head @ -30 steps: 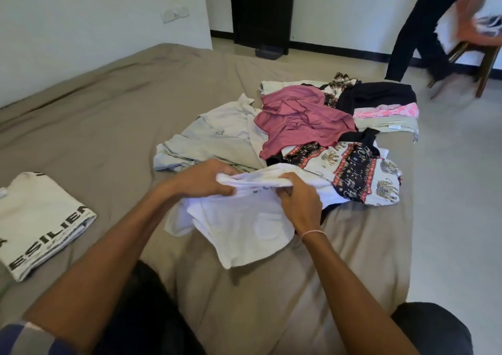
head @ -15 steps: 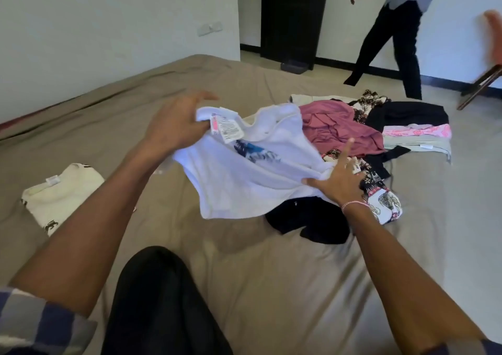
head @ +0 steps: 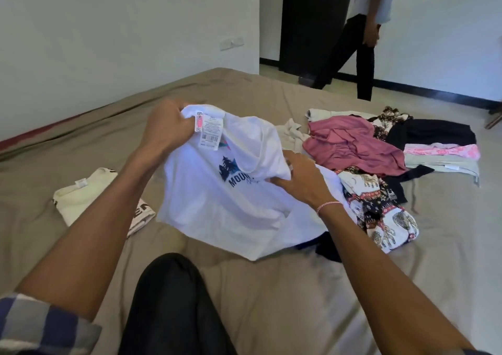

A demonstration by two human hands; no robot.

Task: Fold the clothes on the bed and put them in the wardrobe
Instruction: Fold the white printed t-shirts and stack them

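A white T-shirt [head: 217, 208] with a dark mountain print hangs above the brown bed [head: 271, 300], its paper tags showing at the top. My left hand [head: 165, 129] grips its upper edge beside the tags. My right hand [head: 298, 178] grips a fold of the shirt lower down on the right. A folded cream shirt [head: 81, 194] with black lettering lies on the bed to the left, partly behind my left forearm. Unfolded clothes are heaped to the right: a pink top [head: 353, 142], elephant-print fabric [head: 380, 213], black garments [head: 432, 134].
Another person [head: 361, 37] in dark trousers stands past the far end of the bed, near a dark door [head: 304, 23]. My black-clad knee [head: 168, 300] rests on the bed in front. A white wall runs along the left side.
The T-shirt has been turned so its mountain print faces me. My right hand has closed onto a fold of it. The other person has stepped nearer the door.
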